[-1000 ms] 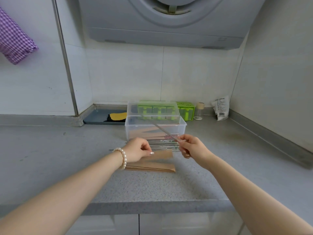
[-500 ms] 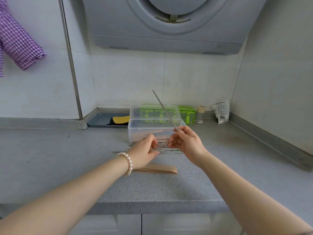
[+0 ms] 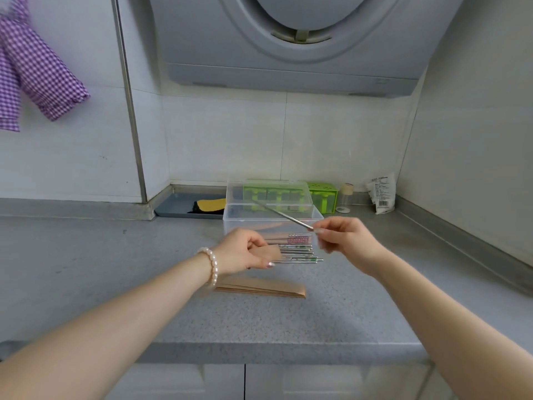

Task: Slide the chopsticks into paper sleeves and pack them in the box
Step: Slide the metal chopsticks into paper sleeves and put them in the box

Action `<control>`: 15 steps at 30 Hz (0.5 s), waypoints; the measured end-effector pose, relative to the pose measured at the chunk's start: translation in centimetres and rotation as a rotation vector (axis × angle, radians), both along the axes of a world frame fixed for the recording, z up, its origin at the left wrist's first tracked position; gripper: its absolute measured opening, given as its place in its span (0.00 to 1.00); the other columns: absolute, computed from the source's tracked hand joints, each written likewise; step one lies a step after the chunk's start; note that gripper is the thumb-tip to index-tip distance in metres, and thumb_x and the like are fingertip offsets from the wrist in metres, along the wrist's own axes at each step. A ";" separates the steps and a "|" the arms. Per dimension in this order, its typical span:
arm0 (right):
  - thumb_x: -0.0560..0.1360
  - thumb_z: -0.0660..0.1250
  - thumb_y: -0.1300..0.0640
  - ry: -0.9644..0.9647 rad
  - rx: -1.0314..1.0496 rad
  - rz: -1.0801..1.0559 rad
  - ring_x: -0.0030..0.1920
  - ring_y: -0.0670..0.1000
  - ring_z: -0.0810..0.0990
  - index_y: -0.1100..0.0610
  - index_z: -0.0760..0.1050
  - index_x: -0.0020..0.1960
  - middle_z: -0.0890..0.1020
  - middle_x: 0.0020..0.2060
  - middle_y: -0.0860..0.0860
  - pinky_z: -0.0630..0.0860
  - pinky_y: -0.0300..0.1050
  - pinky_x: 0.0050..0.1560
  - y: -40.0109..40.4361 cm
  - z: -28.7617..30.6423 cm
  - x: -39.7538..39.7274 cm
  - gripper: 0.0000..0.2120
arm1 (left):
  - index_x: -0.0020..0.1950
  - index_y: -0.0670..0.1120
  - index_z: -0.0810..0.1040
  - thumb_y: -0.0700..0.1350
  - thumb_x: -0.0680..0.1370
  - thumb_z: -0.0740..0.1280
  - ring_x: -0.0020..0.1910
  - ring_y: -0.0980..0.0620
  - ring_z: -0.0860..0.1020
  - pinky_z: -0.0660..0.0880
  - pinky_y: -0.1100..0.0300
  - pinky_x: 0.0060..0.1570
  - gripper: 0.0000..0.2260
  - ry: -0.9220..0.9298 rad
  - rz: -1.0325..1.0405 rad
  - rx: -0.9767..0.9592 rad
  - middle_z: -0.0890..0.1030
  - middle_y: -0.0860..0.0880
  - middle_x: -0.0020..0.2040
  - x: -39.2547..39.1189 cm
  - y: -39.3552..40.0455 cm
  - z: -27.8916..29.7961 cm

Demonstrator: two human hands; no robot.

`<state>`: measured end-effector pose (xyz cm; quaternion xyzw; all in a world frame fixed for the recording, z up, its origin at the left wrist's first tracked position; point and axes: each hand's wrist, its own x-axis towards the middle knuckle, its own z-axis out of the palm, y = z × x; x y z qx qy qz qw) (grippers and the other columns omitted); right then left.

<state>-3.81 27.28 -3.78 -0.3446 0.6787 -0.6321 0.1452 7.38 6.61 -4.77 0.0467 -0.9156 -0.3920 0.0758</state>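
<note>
Single head-worn view, looking forward and down, close over the counter [image 3: 331, 319] toward the tiled wall [image 3: 230, 140].

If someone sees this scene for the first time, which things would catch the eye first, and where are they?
Probably the two hands at centre: the right hand pinches a metal chopstick slanting up over the clear plastic box, while the left hand holds a brown paper sleeve. Next, the purple checked cloth hanging on the wall at upper left.
</note>
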 end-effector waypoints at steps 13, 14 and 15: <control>0.68 0.69 0.71 0.217 0.349 -0.084 0.26 0.44 0.70 0.52 0.84 0.31 0.76 0.23 0.51 0.65 0.34 0.28 7.0 4.5 -3.6 0.16 | 0.50 0.39 0.77 0.35 0.74 0.67 0.33 0.59 0.81 0.76 0.69 0.33 0.05 0.012 0.002 0.149 0.81 0.49 0.40 0.2 -1.1 0.8; 0.69 0.69 0.70 0.236 0.359 -0.088 0.26 0.44 0.70 0.51 0.84 0.30 0.77 0.24 0.51 0.66 0.33 0.28 7.0 4.6 -3.5 0.17 | 0.47 0.41 0.77 0.36 0.75 0.67 0.36 0.58 0.80 0.77 0.69 0.34 0.03 0.012 0.000 0.158 0.80 0.50 0.40 0.1 -1.1 0.8; 0.69 0.70 0.70 0.249 0.361 -0.091 0.26 0.43 0.71 0.50 0.84 0.30 0.77 0.24 0.51 0.66 0.33 0.29 6.8 4.6 -3.4 0.17 | 0.45 0.43 0.77 0.36 0.75 0.67 0.37 0.57 0.80 0.77 0.69 0.35 0.03 0.009 0.001 0.165 0.80 0.50 0.40 0.1 -1.1 0.8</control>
